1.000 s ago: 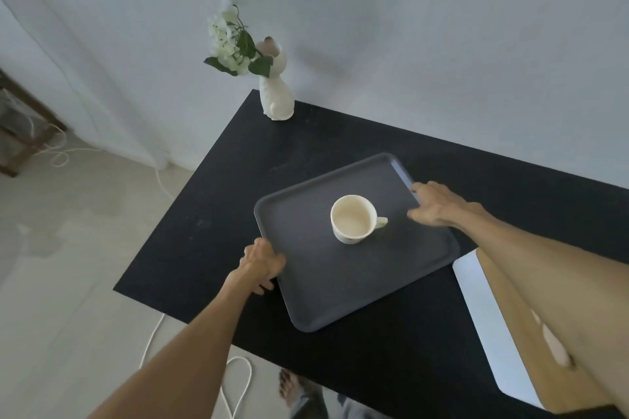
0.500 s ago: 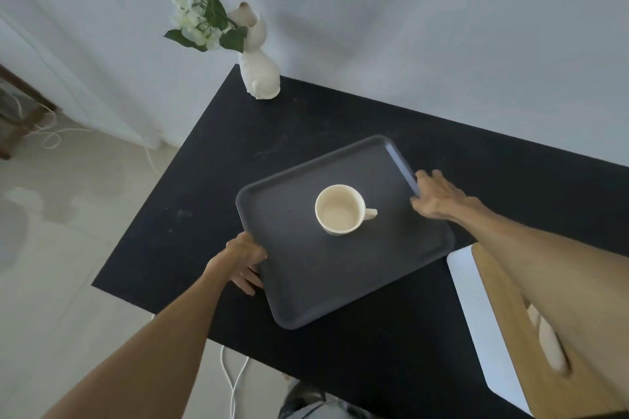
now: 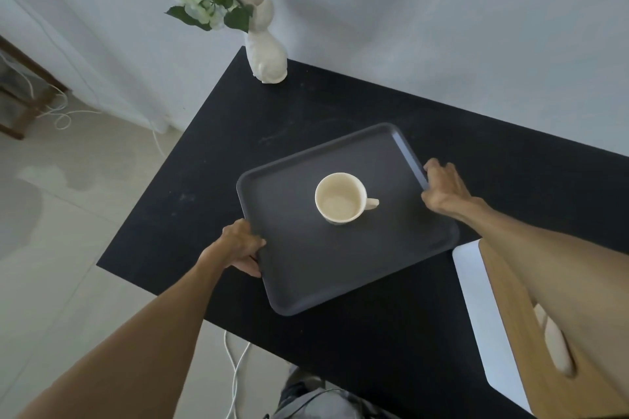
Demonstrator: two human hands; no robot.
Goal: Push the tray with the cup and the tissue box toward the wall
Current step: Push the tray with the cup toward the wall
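Observation:
A dark grey tray (image 3: 299, 275) lies at an angle in the middle of the black table (image 3: 238, 133). A cream cup (image 3: 341, 197) stands upright near its centre, handle pointing right. My left hand (image 3: 242, 246) grips the tray's left rim, fingers curled under the edge. My right hand (image 3: 442, 188) holds the tray's right rim near its far corner. A tissue box (image 3: 510, 326) with a wooden lid and white side sits on the table at the lower right, off the tray and partly hidden by my right forearm. The wall (image 3: 442, 27) runs along the table's far edge.
A white animal-shaped vase (image 3: 265, 54) with white flowers stands at the table's far left corner by the wall. Bare black tabletop lies between the tray and the wall. White cables trail on the pale floor (image 3: 68, 248) at the left and below the table's near edge.
Both hands have closed on the tray's rims. My left hand's fingers are now tucked under the left edge, and the tray has turned slightly with the cup on it.

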